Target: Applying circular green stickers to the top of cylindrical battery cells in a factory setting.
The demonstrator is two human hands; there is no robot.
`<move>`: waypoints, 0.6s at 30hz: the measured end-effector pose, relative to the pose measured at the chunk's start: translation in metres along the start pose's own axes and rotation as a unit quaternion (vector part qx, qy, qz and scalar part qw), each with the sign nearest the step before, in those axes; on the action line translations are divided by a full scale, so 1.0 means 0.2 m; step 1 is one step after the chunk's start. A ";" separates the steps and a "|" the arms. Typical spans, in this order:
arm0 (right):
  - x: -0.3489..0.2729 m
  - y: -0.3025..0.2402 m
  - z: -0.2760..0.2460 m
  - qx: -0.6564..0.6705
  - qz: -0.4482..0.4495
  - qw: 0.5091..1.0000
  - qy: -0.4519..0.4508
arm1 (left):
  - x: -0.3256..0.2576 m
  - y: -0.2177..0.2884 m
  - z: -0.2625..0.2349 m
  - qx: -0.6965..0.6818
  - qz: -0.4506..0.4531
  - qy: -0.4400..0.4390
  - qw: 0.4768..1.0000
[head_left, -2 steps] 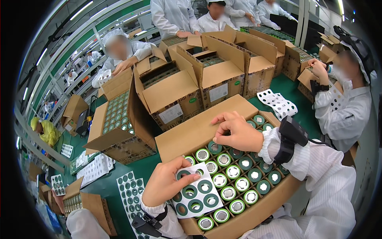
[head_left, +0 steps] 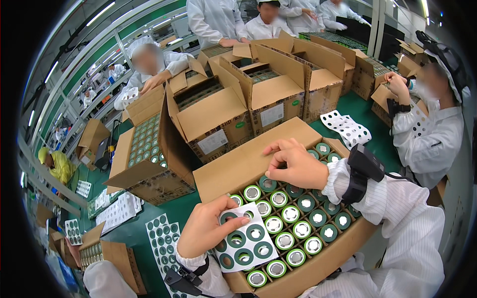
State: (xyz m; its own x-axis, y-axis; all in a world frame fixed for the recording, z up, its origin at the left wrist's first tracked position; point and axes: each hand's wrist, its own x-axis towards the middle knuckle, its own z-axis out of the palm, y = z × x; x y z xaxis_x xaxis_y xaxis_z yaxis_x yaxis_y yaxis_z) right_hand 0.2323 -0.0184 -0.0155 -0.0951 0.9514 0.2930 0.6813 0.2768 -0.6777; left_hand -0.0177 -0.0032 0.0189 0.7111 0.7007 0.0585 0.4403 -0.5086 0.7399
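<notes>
An open cardboard box (head_left: 343, 251) before me holds upright cylindrical battery cells (head_left: 302, 229) in a divider grid. Some cells have bare silver tops; others, toward the right and far side, carry dark green ring stickers (head_left: 318, 217). My left hand (head_left: 208, 226) pinches a white sheet of green ring stickers (head_left: 248, 256) between thumb and fingers, over the box's left part. Some rings are gone from it, leaving holes. My right hand (head_left: 298, 164) is pinched at the far row, thumb and index fingertips just above a green-ringed cell (head_left: 268, 184). Anything between those fingertips is hidden.
More sticker sheets (head_left: 161, 243) lie left of the box on the green table (head_left: 134, 231). A used white strip (head_left: 346, 129) lies to the right. Several open cell cartons (head_left: 213, 116) stand behind. Co-workers sit around, one at the right (head_left: 430, 144) with both hands at a box.
</notes>
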 end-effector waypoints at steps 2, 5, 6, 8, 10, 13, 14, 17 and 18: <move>0.00 0.00 0.00 0.002 -0.006 1.000 0.004 | 0.00 0.00 0.00 -0.003 -0.001 -0.002 1.000; 0.00 0.00 0.00 -0.001 -0.007 1.000 0.003 | 0.00 0.01 0.00 -0.009 -0.025 -0.009 1.000; -0.01 0.00 0.01 0.000 -0.007 1.000 0.003 | -0.01 0.01 0.00 -0.012 -0.045 -0.014 0.999; -0.01 0.00 0.01 -0.001 -0.010 1.000 0.006 | 0.00 0.03 -0.01 -0.012 -0.054 -0.017 0.998; -0.01 0.00 0.01 -0.002 -0.011 1.000 0.007 | 0.00 0.03 -0.01 -0.011 -0.064 -0.020 0.998; -0.01 0.01 0.01 -0.003 -0.015 1.000 0.010 | 0.00 0.02 0.00 -0.009 -0.037 -0.010 0.999; -0.01 0.01 0.01 -0.002 -0.017 1.000 0.011 | 0.00 0.02 -0.01 -0.007 -0.037 -0.011 0.999; -0.01 0.00 0.01 -0.006 -0.019 1.000 0.012 | 0.00 0.02 0.00 -0.003 -0.037 -0.011 0.999; -0.01 0.01 0.01 -0.006 -0.019 1.000 0.012 | 0.00 0.01 0.00 -0.003 -0.037 -0.010 0.999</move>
State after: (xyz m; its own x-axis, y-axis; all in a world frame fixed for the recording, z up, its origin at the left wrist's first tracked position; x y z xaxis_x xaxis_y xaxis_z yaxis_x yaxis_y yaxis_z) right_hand 0.2315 -0.0189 -0.0182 -0.1044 0.9365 0.3347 0.6860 0.3115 -0.6576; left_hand -0.0175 -0.0050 0.0216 0.6878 0.7258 -0.0090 0.4879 -0.4531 0.7461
